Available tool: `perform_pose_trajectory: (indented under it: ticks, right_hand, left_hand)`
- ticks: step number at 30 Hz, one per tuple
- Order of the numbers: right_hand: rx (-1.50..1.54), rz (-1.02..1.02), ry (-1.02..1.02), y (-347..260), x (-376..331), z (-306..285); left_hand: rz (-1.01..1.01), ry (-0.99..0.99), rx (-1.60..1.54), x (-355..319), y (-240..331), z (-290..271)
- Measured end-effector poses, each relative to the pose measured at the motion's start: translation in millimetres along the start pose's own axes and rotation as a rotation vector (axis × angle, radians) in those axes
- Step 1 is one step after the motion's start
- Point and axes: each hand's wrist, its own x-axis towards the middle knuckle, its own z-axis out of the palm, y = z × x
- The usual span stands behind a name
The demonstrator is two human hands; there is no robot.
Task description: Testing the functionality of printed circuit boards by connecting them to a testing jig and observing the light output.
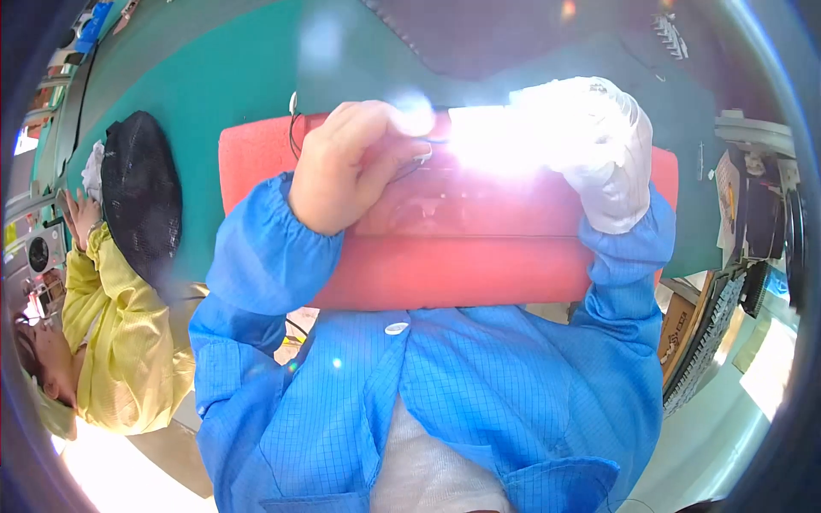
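A brightly glowing panel (487,138) is held above a red padded board (462,272). Its glare washes out its outline and surface. At its right end, my right hand (611,184), in a white glove, is closed around it, the fingertips lost in the glare. My bare left hand (346,167) pinches at the panel's left end, where a thin dark wire (404,173) runs from between thumb and forefinger. Whether the left fingers also touch the panel cannot be made out. Another thin wire with a white tip (293,104) sticks up behind my left hand.
The red board lies on a green-topped bench (231,73). Left of it stands a black oval mesh object (144,197), beside a co-worker in a yellow sleeve (128,316). A dark mat (496,43) lies at the far side. Boxes and black racks (710,342) line the right.
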Motion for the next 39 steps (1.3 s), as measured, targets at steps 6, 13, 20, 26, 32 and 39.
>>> perform_pose_trajectory:
  ticks: [6, 13, 20, 26, 32, 39]
  right_hand:
    - [0.5, 0.544, -0.059, -10, 8, 9]
    - [0.577, 0.688, -0.111, -10, 13, 6]
    - [0.605, 0.611, -0.091, -8, 10, 0]
    - [0.535, 0.558, -0.003, -6, 11, 1]
    - [0.656, 0.626, -0.051, -5, 21, -28]
    - [0.332, 0.469, 0.166, 47, 31, -94]
  left_hand:
    - [0.019, -0.014, 0.015, 2, 2, 5]
    - [0.032, -0.012, 0.122, 6, 12, 1]
    - [0.062, 0.056, 0.034, 2, 13, -3]
    - [0.05, 0.002, 0.108, 15, 11, -5]
    - [0.091, -0.079, 0.134, 44, 10, 10]
    - [-0.196, 0.093, -0.188, 36, 2, -11]
